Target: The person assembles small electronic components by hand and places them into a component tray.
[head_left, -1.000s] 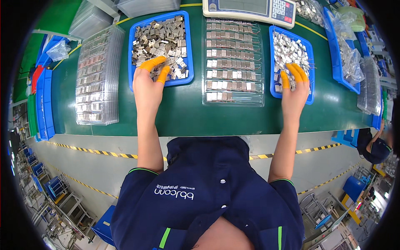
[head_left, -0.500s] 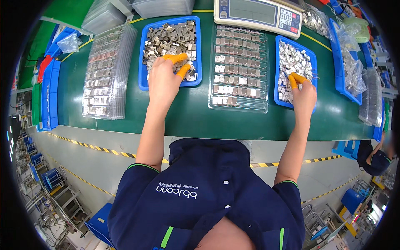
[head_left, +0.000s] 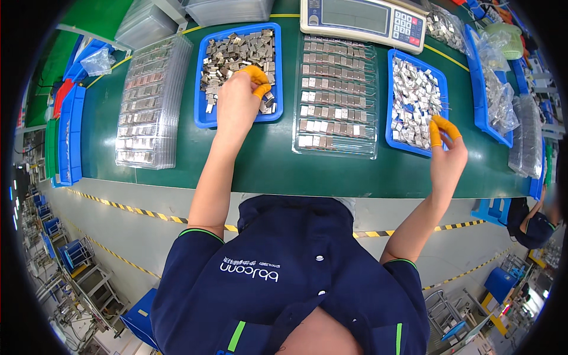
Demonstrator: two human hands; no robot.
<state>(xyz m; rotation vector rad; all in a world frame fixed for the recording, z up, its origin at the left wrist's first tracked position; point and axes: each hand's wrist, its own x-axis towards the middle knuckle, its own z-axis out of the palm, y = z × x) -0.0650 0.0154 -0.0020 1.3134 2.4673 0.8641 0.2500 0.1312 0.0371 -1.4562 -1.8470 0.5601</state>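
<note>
My left hand (head_left: 238,105) is over the near part of a blue tray (head_left: 280,74) heaped with small metal shells (head_left: 245,50). Orange finger cots cover its thumb and fingertips, which are curled together; whatever lies between them is hidden. At the right edge of a second blue tray (head_left: 390,89), holding small white-and-silver connectors (head_left: 414,89), my right hand (head_left: 448,155) pinches with orange-covered fingertips. I cannot make out what it holds. Between the two trays lies a clear plastic blister tray (head_left: 336,153) with rows of silver pieces; its nearest row is only partly filled.
A stack of filled clear blister trays (head_left: 148,106) stands at left. Behind the middle tray sits a digital scale (head_left: 361,21). Blue bins (head_left: 71,136) line the left side, and another blue bin (head_left: 482,100) with plastic bags is at right. The green table's front edge runs before me.
My right hand has drawn back from inside the connector tray to its right edge. My left hand has shifted slightly, and its fingers have curled in closer.
</note>
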